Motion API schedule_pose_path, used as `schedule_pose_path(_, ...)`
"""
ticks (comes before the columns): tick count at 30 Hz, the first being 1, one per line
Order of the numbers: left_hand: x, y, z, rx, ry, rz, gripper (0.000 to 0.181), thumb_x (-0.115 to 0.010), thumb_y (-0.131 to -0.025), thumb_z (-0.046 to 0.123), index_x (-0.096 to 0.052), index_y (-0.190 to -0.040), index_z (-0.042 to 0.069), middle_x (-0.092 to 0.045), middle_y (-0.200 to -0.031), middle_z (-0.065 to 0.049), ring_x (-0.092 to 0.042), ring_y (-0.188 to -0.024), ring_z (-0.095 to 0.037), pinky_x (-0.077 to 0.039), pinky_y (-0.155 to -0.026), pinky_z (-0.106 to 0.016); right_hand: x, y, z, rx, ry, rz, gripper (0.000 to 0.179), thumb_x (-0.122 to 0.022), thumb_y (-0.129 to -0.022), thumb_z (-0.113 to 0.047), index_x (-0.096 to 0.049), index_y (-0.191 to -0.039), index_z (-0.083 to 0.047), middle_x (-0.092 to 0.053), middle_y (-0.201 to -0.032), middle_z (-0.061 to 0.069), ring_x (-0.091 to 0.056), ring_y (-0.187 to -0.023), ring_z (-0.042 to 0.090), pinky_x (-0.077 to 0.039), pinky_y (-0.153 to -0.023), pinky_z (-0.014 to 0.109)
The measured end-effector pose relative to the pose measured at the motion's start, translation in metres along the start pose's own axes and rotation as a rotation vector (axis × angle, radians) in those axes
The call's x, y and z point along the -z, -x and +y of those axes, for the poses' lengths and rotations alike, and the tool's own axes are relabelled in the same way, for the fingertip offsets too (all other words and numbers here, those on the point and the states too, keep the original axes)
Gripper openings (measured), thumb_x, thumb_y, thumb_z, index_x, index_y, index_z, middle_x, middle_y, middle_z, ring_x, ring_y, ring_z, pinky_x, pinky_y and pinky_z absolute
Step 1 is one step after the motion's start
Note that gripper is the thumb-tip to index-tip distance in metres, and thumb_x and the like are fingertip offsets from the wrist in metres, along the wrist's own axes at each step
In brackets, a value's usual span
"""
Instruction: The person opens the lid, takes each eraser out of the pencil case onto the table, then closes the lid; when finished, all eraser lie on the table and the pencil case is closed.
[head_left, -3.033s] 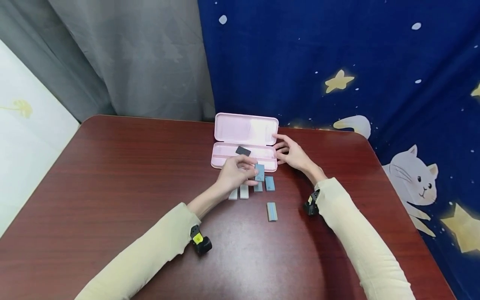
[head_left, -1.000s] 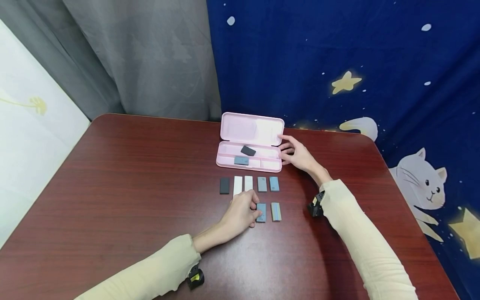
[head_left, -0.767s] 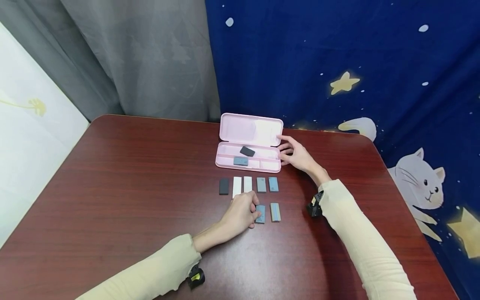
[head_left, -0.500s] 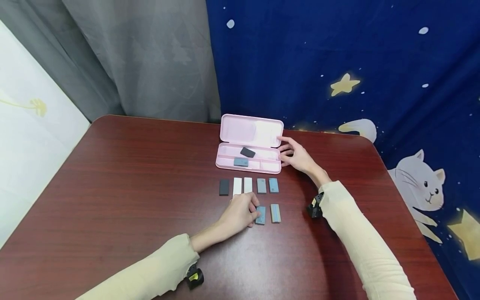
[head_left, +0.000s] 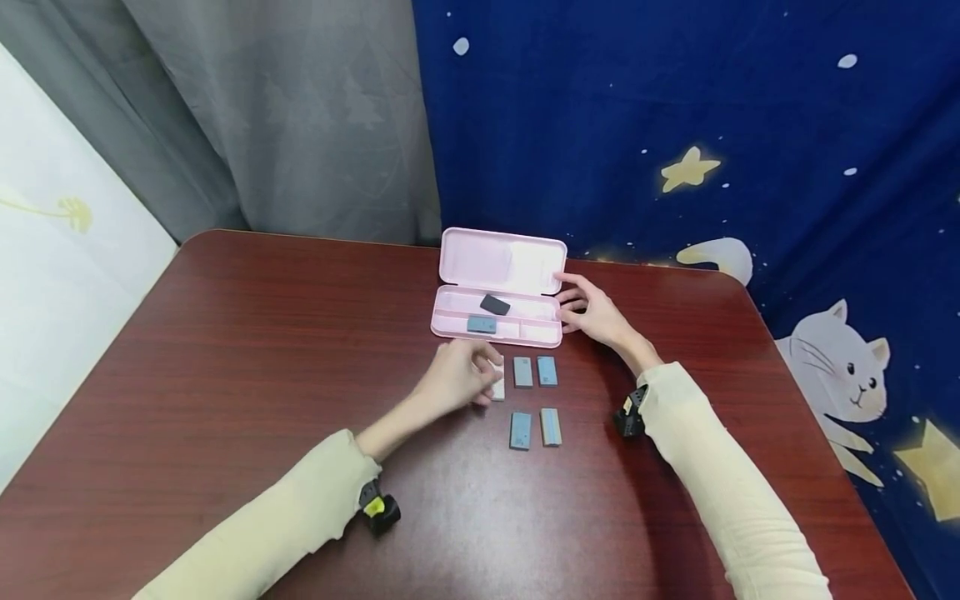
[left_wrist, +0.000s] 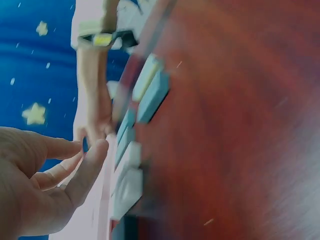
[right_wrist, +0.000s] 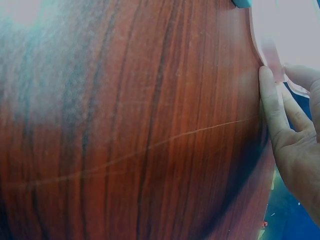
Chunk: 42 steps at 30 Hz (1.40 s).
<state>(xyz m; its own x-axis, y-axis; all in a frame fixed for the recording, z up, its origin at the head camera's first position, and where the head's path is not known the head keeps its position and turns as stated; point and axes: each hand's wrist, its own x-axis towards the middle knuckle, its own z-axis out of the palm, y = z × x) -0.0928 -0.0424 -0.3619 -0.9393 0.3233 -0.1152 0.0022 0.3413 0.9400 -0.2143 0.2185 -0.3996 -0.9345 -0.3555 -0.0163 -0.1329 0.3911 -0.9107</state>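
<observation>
My left hand (head_left: pixel 459 375) hovers over the row of small flat blocks in front of the pink pencil case (head_left: pixel 442 324), fingers loosely bent. In the left wrist view its fingertips have a gap between them with nothing held. Just beneath lies a white block (head_left: pixel 498 388); a second white block (left_wrist: pixel 129 192) is hidden from the head view by the hand. Beside the case's right end, my right hand (head_left: pixel 592 312) touches it with extended fingers, one at the raised lid and others along the base. Inside the case lie a black block (head_left: pixel 495 304) and a blue-grey block (head_left: pixel 482 324).
To the right of the white blocks lie a grey-blue block (head_left: pixel 522 372) and a blue block (head_left: pixel 547 371). Nearer are another blue block (head_left: pixel 520 431) and a tan-and-blue striped block (head_left: pixel 551 427). A dark block (left_wrist: pixel 125 228) shows at the row's left end.
My left hand carried a blue block from near the case, set it beside the striped block and released it, then moved forward and left over the white blocks. My right hand stays at the case.
</observation>
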Motion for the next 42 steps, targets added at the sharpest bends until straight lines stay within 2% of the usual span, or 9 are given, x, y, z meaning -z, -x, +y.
schedule_pose_path(8, 0.029, -0.048, 0.001, -0.044, 0.002, 0.065, 0.012, -0.062, -0.09, -0.002, -0.063, -0.1, -0.009, -0.068, -0.081, -0.026, -0.066, -0.053, -0.02, -0.059, -0.054, -0.034, 0.001, -0.001, 0.003, 0.0, -0.001, -0.006, 0.064, -0.062, -0.091, 0.005, -0.038, -0.147, -0.012, -0.054, -0.119, 0.025, -0.058, -0.101, 0.036, -0.06, -0.067, 0.038)
schedule_pose_path(12, 0.034, -0.072, 0.001, -0.03, -0.012, 0.077, 0.01, -0.063, -0.09, -0.001, -0.064, -0.098, -0.007, -0.068, -0.084, -0.026, -0.065, -0.054, -0.019, -0.058, -0.053, -0.03, 0.002, -0.001, 0.003, 0.001, -0.009, -0.001, 0.064, -0.062, -0.091, 0.005, -0.038, -0.147, -0.012, -0.054, -0.119, 0.024, -0.058, -0.101, 0.036, -0.06, -0.067, 0.038)
schedule_pose_path(17, 0.035, -0.097, -0.005, -0.032, -0.012, 0.039, 0.015, -0.062, -0.091, 0.0, -0.064, -0.104, -0.007, -0.068, -0.089, -0.025, -0.068, -0.064, -0.028, -0.059, -0.056, -0.031, 0.001, 0.0, 0.004, 0.002, -0.017, 0.001, 0.064, -0.062, -0.09, 0.006, -0.038, -0.146, -0.012, -0.054, -0.118, 0.025, -0.058, -0.1, 0.037, -0.06, -0.066, 0.039)
schedule_pose_path(20, 0.036, -0.11, -0.007, -0.071, -0.109, 0.043, 0.013, -0.061, -0.091, 0.001, -0.065, -0.102, -0.004, -0.069, -0.086, -0.021, -0.067, -0.065, -0.028, -0.058, -0.055, -0.029, 0.0, 0.001, 0.004, -0.002, -0.014, 0.002, 0.064, -0.062, -0.09, 0.006, -0.038, -0.146, -0.012, -0.054, -0.118, 0.025, -0.058, -0.101, 0.036, -0.06, -0.067, 0.039)
schedule_pose_path(23, 0.038, -0.121, -0.006, -0.135, -0.29, 0.076, 0.012, -0.061, -0.088, 0.001, -0.068, -0.098, 0.001, -0.068, -0.081, -0.013, -0.063, -0.066, -0.021, -0.054, -0.058, -0.024, 0.001, 0.0, 0.002, -0.001, -0.005, 0.007, 0.064, -0.062, -0.09, 0.005, -0.038, -0.146, -0.012, -0.055, -0.118, 0.023, -0.058, -0.1, 0.035, -0.06, -0.067, 0.039)
schedule_pose_path(27, 0.038, -0.131, -0.006, -0.216, -0.506, 0.064, 0.013, -0.061, -0.086, 0.0, -0.07, -0.095, 0.002, -0.064, -0.08, -0.007, -0.057, -0.074, -0.018, -0.048, -0.067, -0.027, 0.002, -0.001, 0.003, 0.0, -0.004, 0.006, 0.063, -0.062, -0.09, 0.005, -0.038, -0.146, -0.012, -0.055, -0.118, 0.023, -0.059, -0.099, 0.034, -0.06, -0.067, 0.039)
schedule_pose_path(31, 0.035, -0.133, -0.008, -0.228, -0.658, -0.008, 0.011, -0.067, -0.087, 0.004, -0.071, -0.098, 0.003, -0.063, -0.088, -0.008, -0.057, -0.084, -0.02, -0.049, -0.077, -0.032, 0.0, -0.002, 0.002, -0.003, -0.018, 0.001, 0.063, -0.061, -0.09, 0.006, -0.039, -0.146, -0.012, -0.055, -0.117, 0.023, -0.059, -0.099, 0.033, -0.06, -0.067, 0.039)
schedule_pose_path(34, 0.032, -0.132, -0.008, -0.228, -0.759, -0.02, 0.014, -0.07, -0.087, 0.008, -0.073, -0.101, 0.006, -0.061, -0.093, -0.008, -0.057, -0.09, -0.02, -0.05, -0.082, -0.034, 0.0, -0.001, 0.001, -0.002, -0.022, 0.003, 0.062, -0.061, -0.09, 0.007, -0.038, -0.146, -0.011, -0.055, -0.118, 0.024, -0.059, -0.1, 0.034, -0.06, -0.067, 0.039)
schedule_pose_path(42, 0.029, -0.132, -0.006, -0.227, -0.828, -0.041, 0.017, -0.069, -0.088, 0.01, -0.075, -0.104, 0.008, -0.061, -0.097, -0.009, -0.057, -0.096, -0.023, -0.049, -0.086, -0.035, 0.001, 0.0, 0.002, 0.0, -0.009, 0.006, 0.063, -0.06, -0.091, 0.007, -0.038, -0.147, -0.011, -0.055, -0.118, 0.025, -0.059, -0.099, 0.036, -0.06, -0.067, 0.04)
